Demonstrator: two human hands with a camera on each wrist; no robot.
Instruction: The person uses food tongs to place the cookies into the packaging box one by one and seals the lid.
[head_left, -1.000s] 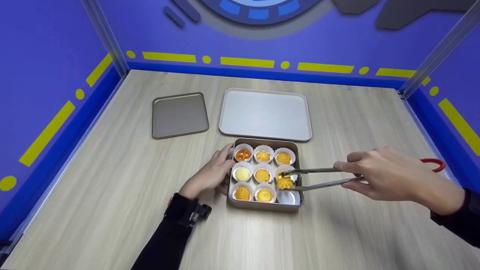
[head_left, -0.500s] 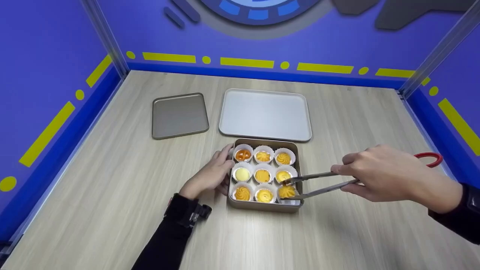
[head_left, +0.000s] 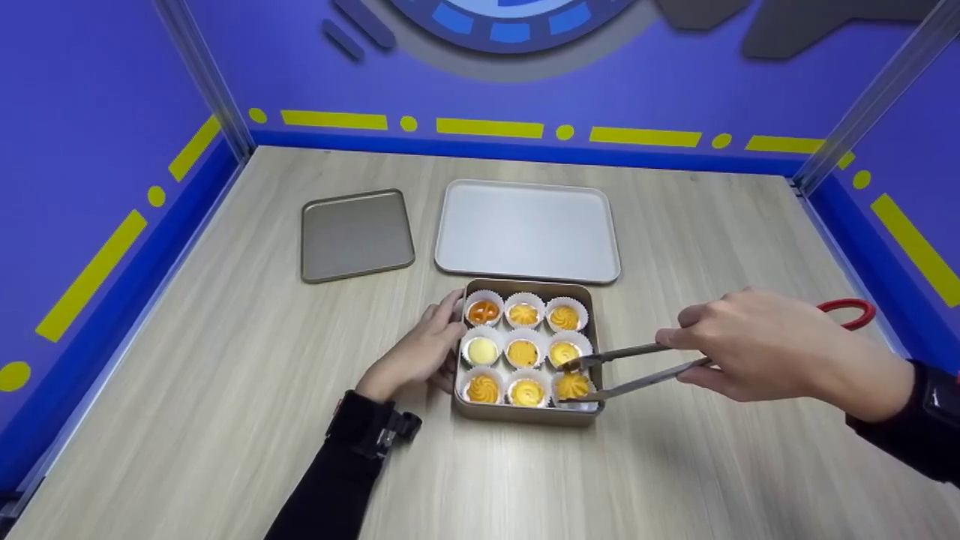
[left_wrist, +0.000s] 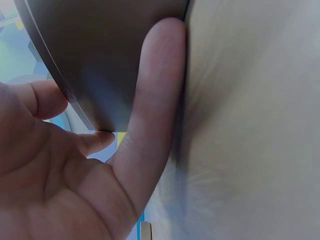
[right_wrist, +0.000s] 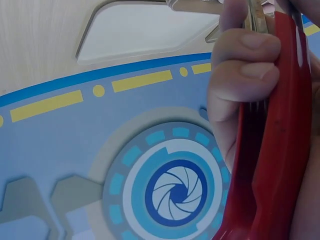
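A brown metal tin (head_left: pixel 525 415) holds rows of cookies in white paper cups. My left hand (head_left: pixel 420 349) rests against the tin's left side; in the left wrist view its fingers (left_wrist: pixel 159 80) lie along the tin's dark wall (left_wrist: pixel 95 55). My right hand (head_left: pixel 757 349) grips tongs (head_left: pixel 637 382) with red handles (right_wrist: pixel 285 125). The tongs' tips stand on either side of a ridged yellow cookie (head_left: pixel 573 386) in the front right spot; whether they still touch it I cannot tell. Beside it are a swirl cookie (head_left: pixel 527 392) and a pretzel-shaped cookie (head_left: pixel 482 312).
Behind the tin lies a pale grey tray (head_left: pixel 527 229), close to its back edge. A brown square lid or tray (head_left: pixel 356 236) lies to the back left on the wooden table (head_left: pixel 712 465). Blue panels (head_left: pixel 480 90) enclose the table at the back and sides.
With the tongs, my right hand has brought the ridged cookie forward and down into the front right spot, where a bare pale spot showed before. My left hand stays at the tin.
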